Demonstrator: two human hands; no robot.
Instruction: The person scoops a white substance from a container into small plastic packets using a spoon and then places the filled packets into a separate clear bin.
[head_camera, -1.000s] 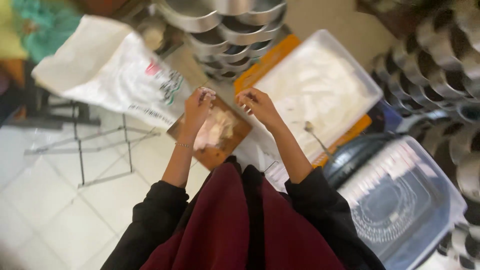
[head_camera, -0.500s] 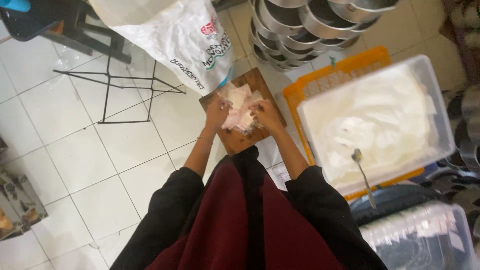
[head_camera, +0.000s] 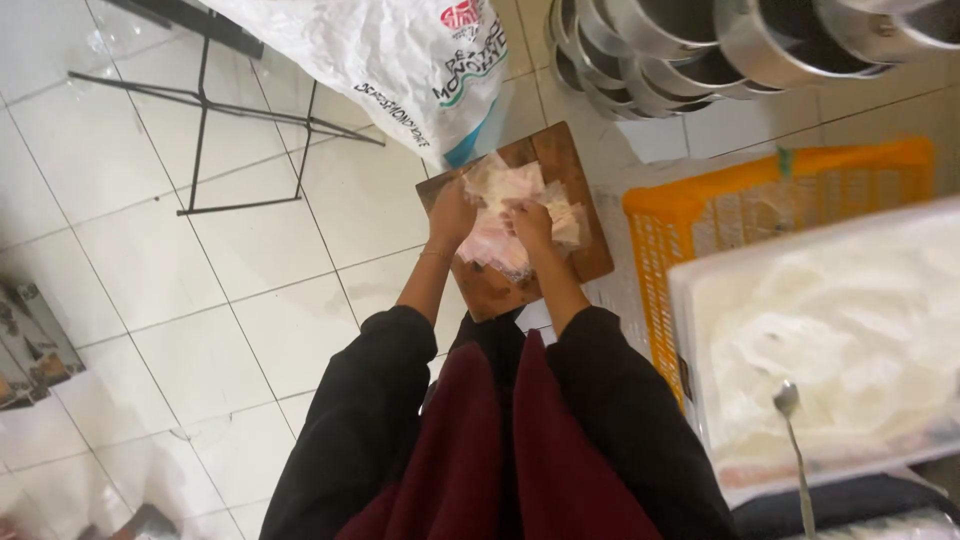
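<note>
While both hands press down on one pale sheet of dough (head_camera: 510, 215), the left hand (head_camera: 452, 213) lies near the left edge of the wooden board (head_camera: 560, 165) and the right hand (head_camera: 528, 222) sits in its middle. The fingers of each hand are bent and gripping the dough. The one board lies on the white tiled floor (head_camera: 150, 260). One white sack (head_camera: 400, 50) touches its far left corner. Right of the board stands one orange crate (head_camera: 790, 185). One white tub (head_camera: 850, 330) with one spoon (head_camera: 792, 440) rests partly over the crate. Several metal pots (head_camera: 700, 50) are stacked beyond; I cannot count them exactly.
</note>
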